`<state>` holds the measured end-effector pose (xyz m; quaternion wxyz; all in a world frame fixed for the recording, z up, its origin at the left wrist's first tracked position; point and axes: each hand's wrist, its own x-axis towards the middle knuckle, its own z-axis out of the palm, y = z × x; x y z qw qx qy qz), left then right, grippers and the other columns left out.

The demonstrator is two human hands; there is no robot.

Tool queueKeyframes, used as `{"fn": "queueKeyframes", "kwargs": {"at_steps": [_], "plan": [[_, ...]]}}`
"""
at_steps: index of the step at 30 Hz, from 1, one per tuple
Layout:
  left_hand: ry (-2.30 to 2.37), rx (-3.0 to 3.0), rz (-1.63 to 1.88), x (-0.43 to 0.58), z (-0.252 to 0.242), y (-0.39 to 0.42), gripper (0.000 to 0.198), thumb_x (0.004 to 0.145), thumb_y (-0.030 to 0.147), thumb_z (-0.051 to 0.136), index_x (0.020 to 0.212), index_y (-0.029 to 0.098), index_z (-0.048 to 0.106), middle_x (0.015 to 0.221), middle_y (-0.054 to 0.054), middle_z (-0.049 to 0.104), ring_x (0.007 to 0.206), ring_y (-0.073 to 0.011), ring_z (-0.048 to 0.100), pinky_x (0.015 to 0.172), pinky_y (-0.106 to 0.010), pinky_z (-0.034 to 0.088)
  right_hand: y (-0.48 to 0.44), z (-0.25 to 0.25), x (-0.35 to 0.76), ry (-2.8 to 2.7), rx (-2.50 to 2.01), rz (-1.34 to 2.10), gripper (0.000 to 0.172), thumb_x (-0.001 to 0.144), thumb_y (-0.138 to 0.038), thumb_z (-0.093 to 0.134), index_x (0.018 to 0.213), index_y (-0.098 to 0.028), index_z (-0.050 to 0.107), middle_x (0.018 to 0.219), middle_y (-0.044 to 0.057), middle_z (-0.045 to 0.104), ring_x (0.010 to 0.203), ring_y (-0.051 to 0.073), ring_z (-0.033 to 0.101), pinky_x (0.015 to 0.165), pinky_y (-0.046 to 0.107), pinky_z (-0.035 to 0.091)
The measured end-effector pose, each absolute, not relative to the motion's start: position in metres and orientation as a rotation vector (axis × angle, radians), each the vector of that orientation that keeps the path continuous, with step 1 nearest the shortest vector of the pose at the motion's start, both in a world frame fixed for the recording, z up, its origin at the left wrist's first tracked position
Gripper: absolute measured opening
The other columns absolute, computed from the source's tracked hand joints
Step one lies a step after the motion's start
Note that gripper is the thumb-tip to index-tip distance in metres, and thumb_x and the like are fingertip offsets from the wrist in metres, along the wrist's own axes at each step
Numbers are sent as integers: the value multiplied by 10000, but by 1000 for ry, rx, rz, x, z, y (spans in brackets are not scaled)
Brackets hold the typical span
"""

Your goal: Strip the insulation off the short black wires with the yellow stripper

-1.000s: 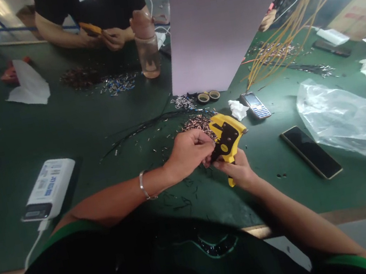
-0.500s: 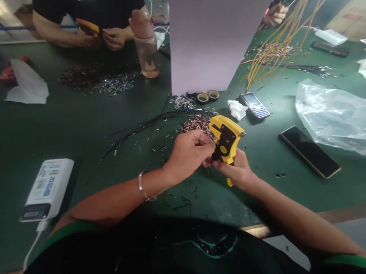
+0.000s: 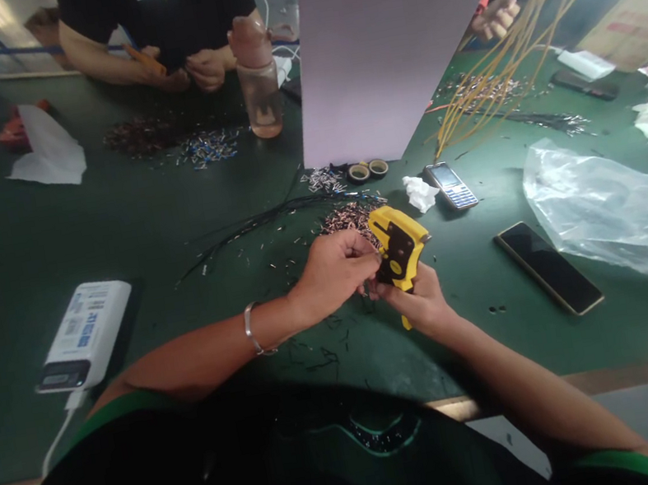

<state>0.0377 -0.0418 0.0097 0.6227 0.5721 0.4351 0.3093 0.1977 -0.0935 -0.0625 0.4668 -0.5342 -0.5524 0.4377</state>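
Observation:
My right hand (image 3: 419, 305) is wrapped round the handles of a yellow and black crimping tool (image 3: 397, 241), its head pointing away from me. My left hand (image 3: 334, 270), a bracelet on its wrist, is pinched at the tool's left side; what it pinches is too small to make out. Just beyond the tool lies a heap of small metal terminals (image 3: 348, 217) on the green table (image 3: 169, 219), with thin black wires (image 3: 252, 226) running left from it.
A white power bank (image 3: 84, 333) lies left, a black phone (image 3: 547, 267) and a keypad phone (image 3: 449, 185) right, beside a clear plastic bag (image 3: 613, 212). Tape rolls (image 3: 367, 171), a bottle (image 3: 259, 78), a white board (image 3: 388, 39) and yellow wires (image 3: 504, 52) stand farther off. Another person's hands (image 3: 187, 70) work opposite.
The tool's head has closed slightly and drawn a little toward my left hand. The person opposite has lowered an orange tool, and a hand at the far right has risen.

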Motion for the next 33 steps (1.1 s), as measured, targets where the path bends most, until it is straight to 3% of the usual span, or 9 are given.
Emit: {"fn": "queueKeyframes", "kwargs": {"at_steps": [15, 33], "plan": [[966, 1318, 721, 37, 3, -42, 81, 689, 118, 558, 636, 178, 542, 555, 39, 570, 443, -60, 514, 456, -215, 426, -97, -63, 195, -1356, -1327, 1072, 168, 770, -350, 665, 794, -206, 581, 595, -9, 611, 505, 163, 565, 509, 319, 483], [956, 1321, 700, 37, 1, -41, 111, 744, 162, 590, 641, 180, 552, 568, 27, 588, 433, -58, 509, 447, -216, 417, -100, -60, 194, -1378, -1327, 1061, 196, 808, -384, 657, 762, -218, 563, 526, -26, 587, 445, 152, 537, 465, 304, 443]]}}
